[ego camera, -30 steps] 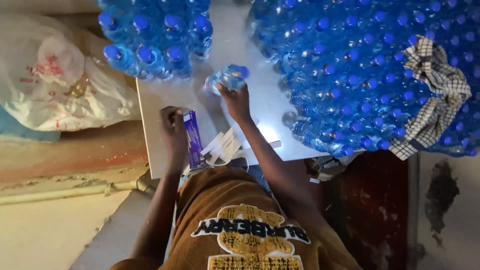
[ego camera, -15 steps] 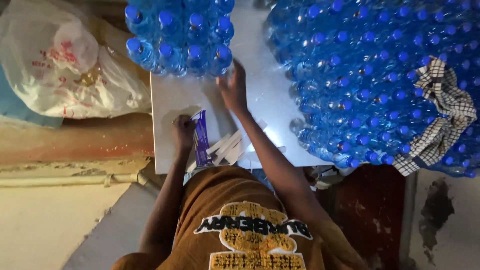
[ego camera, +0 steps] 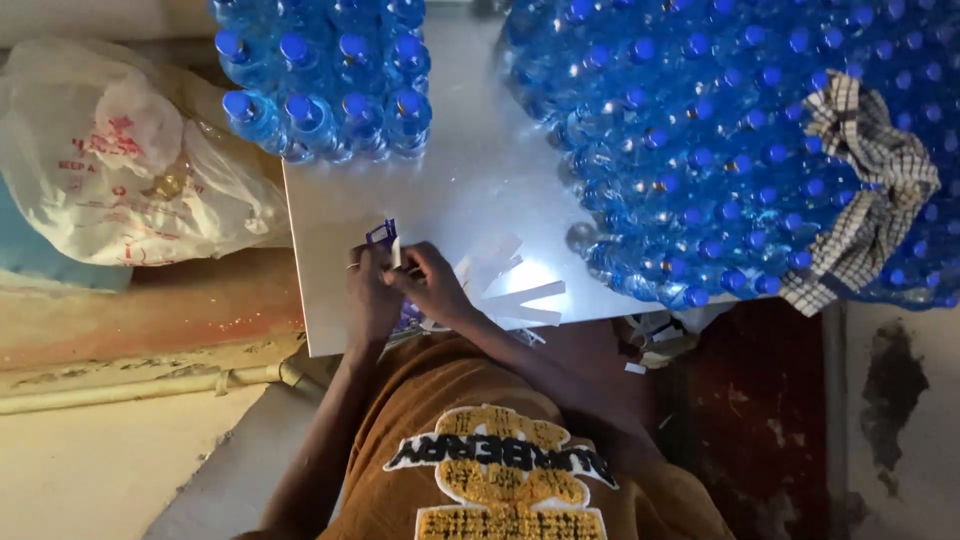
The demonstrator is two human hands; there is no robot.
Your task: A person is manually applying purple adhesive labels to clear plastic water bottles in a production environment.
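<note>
My left hand [ego camera: 368, 290] and my right hand [ego camera: 432, 283] meet near the front edge of a white table [ego camera: 470, 170], both pinching a purple label strip [ego camera: 383, 234] whose top end sticks up above my fingers. White backing strips [ego camera: 520, 298] lie scattered on the table just right of my right hand. A block of blue-capped water bottles [ego camera: 330, 80] stands at the table's far left. A much larger mass of the same bottles [ego camera: 720, 130] fills the right side.
A checked cloth [ego camera: 865, 190] lies over the right bottle mass. A white plastic bag [ego camera: 120, 170] sits on the floor left of the table. A pipe [ego camera: 140, 385] runs along the floor below it. Dark reddish flooring [ego camera: 740, 400] lies right of my lap.
My right hand has come back from the far bottle block to the label strip, joining my left hand. One second ago it held a bottle, which now stands with the left block.
</note>
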